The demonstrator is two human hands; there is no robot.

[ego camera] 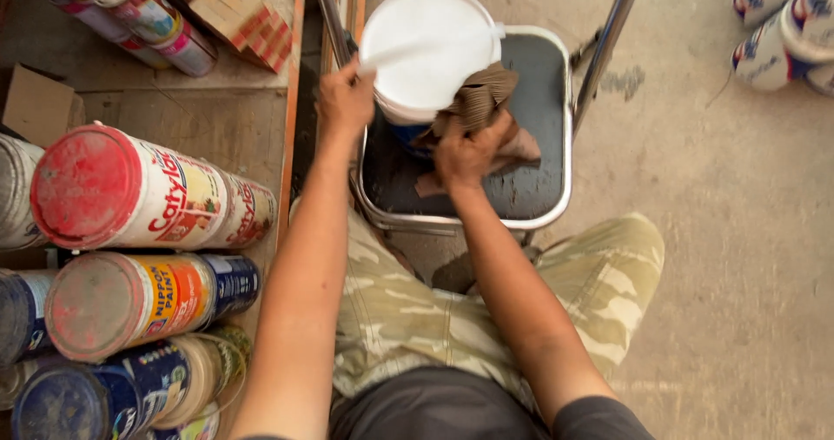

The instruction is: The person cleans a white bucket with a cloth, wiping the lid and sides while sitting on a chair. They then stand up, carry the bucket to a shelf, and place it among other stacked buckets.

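Both my bare arms reach forward and down, elbows slightly bent. My left hand (pixel 345 99) curls, fingers closed in a grip, knuckles up. My right hand (pixel 467 156) clenches shut, wrist angled inward, near the left.

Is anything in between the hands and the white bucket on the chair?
Left hand grips the white bucket rim directly. A brown cloth lies between the right hand and the bucket's side.

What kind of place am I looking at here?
Probably a paint shop or storeroom. Dusty paint cans lie stacked on wooden shelving, and more cans lie on the bare concrete floor. The left hand steadies a white-lidded pail on a metal chair, while the right hand holds a brown rag.
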